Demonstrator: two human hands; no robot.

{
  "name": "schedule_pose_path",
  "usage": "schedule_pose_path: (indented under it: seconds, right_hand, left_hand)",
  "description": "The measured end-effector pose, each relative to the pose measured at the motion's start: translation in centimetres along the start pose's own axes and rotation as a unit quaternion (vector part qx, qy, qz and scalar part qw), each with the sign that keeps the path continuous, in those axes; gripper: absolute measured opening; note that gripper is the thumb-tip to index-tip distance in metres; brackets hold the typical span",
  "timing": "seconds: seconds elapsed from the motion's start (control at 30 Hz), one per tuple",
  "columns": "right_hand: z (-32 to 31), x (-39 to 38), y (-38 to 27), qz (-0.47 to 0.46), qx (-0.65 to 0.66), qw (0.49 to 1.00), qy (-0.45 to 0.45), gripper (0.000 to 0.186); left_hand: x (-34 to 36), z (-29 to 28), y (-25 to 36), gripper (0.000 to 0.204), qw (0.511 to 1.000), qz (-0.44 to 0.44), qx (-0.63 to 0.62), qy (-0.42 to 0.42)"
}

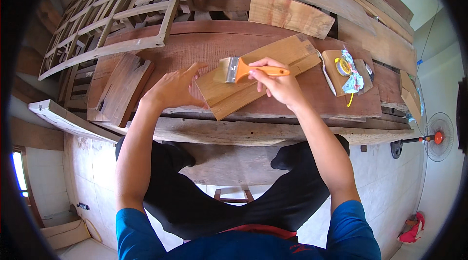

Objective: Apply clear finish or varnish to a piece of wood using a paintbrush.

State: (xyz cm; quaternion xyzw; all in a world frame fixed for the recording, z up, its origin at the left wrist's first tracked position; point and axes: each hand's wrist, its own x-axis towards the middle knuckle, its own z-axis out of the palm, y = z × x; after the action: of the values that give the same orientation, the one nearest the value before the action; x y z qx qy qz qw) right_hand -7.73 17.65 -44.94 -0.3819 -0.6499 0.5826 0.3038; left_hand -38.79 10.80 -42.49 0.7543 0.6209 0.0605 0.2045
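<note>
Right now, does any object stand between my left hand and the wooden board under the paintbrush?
Nothing visible does. Your left hand is open at the left end of the wooden board, though contact is hard to tell. Your right hand holds the paintbrush over the board, not between them.

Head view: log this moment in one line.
right hand: grips orange-handled brush | bristles: over wooden board | left hand: open, near board's left end
</note>
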Motion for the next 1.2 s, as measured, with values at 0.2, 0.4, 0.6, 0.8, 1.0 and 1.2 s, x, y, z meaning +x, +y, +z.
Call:
schedule_pose_path:
  seconds: [0.2, 0.4, 0.6, 0.8, 1.0, 1.2]
  right_hand:
    - [1.1, 0.4, 0.4, -0.044, -0.015, 0.998, -0.048, 0.023]
    - [2.4, -0.5, -0.7, 0.019, -0.014, 0.993, -0.112, 0.02]
    - [3.1, -0.8, 0.4, -0.003, 0.049, 0.992, -0.115, 0.025]
    - [4.3, -0.6, 0.1, -0.039, 0.042, 0.997, -0.059, 0.024]
    - [2.7, -0.3, 0.2, -0.007, 0.012, 0.998, -0.065, 0.026]
    - [0.5, -0.2, -0.6, -0.011, 0.017, 1.0, -0.011, 0.022]
  left_hand:
    - [-0.1, -0.2, 0.6, 0.126, 1.0, 0.008, 0.009, -0.005]
    - [-0.1, 0.4, -0.8, 0.132, 1.0, 0.01, 0.012, -0.013]
    - [0.3, -0.8, 0.5, 0.133, 0.998, -0.015, 0.015, -0.058]
    - [0.4, -0.3, -0.8, 0.14, 0.997, -0.027, -0.055, -0.044]
    - [0.2, -0.8, 0.3, 0.129, 0.997, -0.043, -0.034, -0.059]
    - [-0.3, -0.4, -0.4, 0.12, 0.999, 0.021, -0.031, -0.014]
